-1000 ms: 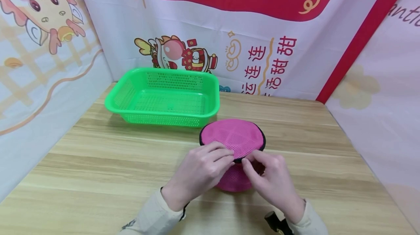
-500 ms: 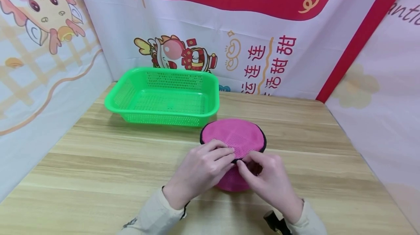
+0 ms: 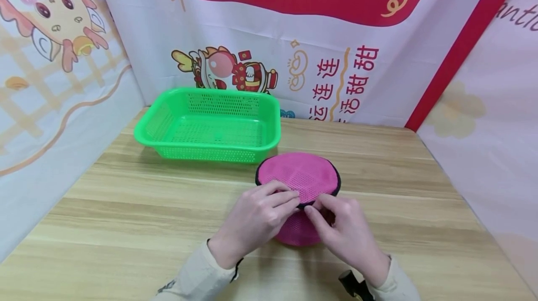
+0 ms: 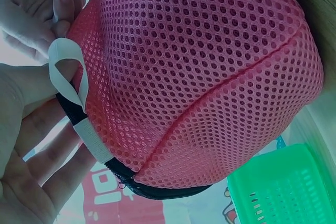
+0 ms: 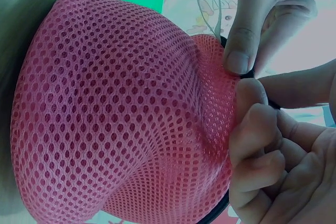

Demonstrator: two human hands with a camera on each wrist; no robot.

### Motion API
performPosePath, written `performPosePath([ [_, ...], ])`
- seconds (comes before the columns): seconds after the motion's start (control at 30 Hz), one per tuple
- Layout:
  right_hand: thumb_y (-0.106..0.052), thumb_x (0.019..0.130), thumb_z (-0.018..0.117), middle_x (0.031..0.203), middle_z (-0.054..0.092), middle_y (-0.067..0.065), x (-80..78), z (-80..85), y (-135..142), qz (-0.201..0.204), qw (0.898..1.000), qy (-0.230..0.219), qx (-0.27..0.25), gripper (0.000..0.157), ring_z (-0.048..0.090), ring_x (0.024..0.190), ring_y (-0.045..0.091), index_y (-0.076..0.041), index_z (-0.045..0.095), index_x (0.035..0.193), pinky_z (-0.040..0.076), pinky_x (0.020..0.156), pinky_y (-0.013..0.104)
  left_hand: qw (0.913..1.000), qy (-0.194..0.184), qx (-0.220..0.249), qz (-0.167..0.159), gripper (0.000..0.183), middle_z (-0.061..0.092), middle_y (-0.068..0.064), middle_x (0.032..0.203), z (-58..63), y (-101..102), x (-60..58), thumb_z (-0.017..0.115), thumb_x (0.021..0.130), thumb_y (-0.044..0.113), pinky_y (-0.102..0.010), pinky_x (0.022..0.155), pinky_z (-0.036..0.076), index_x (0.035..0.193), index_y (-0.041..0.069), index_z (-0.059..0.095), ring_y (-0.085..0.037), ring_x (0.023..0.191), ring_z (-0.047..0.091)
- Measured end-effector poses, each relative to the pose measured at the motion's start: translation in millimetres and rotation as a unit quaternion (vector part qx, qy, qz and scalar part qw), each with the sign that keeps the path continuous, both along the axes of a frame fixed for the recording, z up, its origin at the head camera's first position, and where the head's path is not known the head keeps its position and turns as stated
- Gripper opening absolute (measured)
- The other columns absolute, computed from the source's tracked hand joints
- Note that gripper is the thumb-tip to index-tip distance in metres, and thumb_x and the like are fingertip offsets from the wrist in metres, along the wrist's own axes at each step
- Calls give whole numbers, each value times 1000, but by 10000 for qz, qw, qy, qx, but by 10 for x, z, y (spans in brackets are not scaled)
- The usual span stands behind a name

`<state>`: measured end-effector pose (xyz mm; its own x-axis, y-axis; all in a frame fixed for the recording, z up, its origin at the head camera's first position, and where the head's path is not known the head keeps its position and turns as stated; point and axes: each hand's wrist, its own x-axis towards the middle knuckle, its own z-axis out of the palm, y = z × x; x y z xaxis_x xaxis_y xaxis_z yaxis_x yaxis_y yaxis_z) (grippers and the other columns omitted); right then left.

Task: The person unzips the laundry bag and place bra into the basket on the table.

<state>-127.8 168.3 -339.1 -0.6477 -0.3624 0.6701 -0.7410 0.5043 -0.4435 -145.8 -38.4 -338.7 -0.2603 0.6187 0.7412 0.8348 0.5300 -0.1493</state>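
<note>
A round pink mesh laundry bag (image 3: 300, 177) with a black zipper edge (image 4: 163, 190) stands on the table in front of me. My left hand (image 3: 258, 219) pinches the near part of that edge, its fingers over the top and its thumb below. Just beside it, my right hand (image 3: 349, 231) pinches the same edge between thumb and forefinger; in the right wrist view its other fingers curl against the mesh. A white ribbon loop (image 4: 68, 47) sticks out by the left thumb. The fingertips cover the bit of zipper between them, and a zipper pull cannot be made out.
A green plastic basket (image 3: 214, 150) with perforated sides stands behind and left of the bag, close to it. The wooden table (image 3: 126, 226) ends at printed cloth walls (image 3: 361, 100) at the back and both sides.
The right hand's fingertips have shifted slightly left along the black edge, closer to the left hand. The left hand, bag and basket hold their places.
</note>
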Motion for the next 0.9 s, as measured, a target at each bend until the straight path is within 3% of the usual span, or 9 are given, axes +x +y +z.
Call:
performPosePath([
  [0.43, -3, 83, 75, 58, 39, -19, 26, 24, 10, -124, 9998, -95, 100, 33, 35, 49, -3, -24, 54, 68, 27, 41, 11, 9997, -239, -27, 65, 17, 73, 1, 100, 9, -23, 22, 78, 83, 6, -23, 77, 55, 99, 11, 79, -13, 91, 63],
  [0.67, -1, 82, 75, 57, 38, -19, 38, 35, 22, -194, 9996, -153, 108, 36, 35, 48, -3, -24, 52, 66, 27, 41, 11, 10000, -16, -46, -26, 16, 74, 2, 97, 8, -35, -11, 79, 81, 6, -21, 75, 55, 96, 12, 80, -12, 89, 63],
  [0.9, -2, 84, 73, 57, 39, -18, 36, 69, 22, -290, 9988, -353, 179, 35, 36, 48, -2, -24, 53, 66, 28, 41, 13, 9995, -274, 101, -112, 17, 74, 1, 97, 24, -74, -26, 80, 80, 5, -23, 76, 55, 96, 11, 80, -13, 90, 64],
])
